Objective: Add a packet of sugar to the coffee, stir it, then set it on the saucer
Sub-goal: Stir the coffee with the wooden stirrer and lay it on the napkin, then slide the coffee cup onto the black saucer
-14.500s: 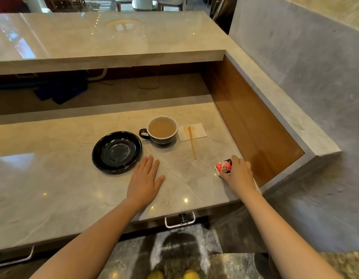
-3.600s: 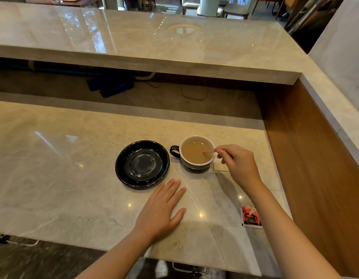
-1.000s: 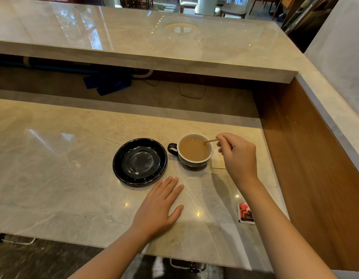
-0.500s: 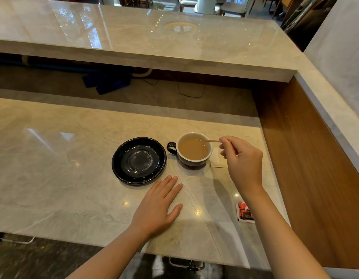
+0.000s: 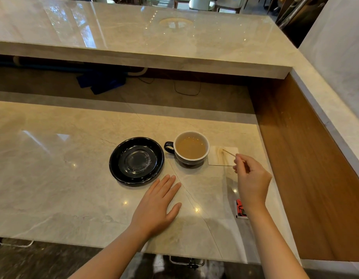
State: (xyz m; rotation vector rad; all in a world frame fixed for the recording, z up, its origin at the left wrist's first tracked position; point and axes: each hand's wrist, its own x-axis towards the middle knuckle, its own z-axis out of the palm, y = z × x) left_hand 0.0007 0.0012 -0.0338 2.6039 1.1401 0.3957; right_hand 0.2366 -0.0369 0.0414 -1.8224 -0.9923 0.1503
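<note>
Right hand (image 5: 253, 182) pinches stir stick (image 5: 229, 153) over napkin (image 5: 223, 157), right of cup (image 5: 191, 148); left hand (image 5: 156, 206) flat, open on surface (image 5: 54, 178).

The scene is evenly and warmly lit, sharp across the middle. Small ceiling-light glints dot the polished surface (image 5: 54, 178), and a broad window reflection glares on the raised ledge (image 5: 78, 27). The right hand (image 5: 252, 181) casts a soft shadow on the stone. Straight edges bow near the frame borders from the wide-angle lens.
</note>
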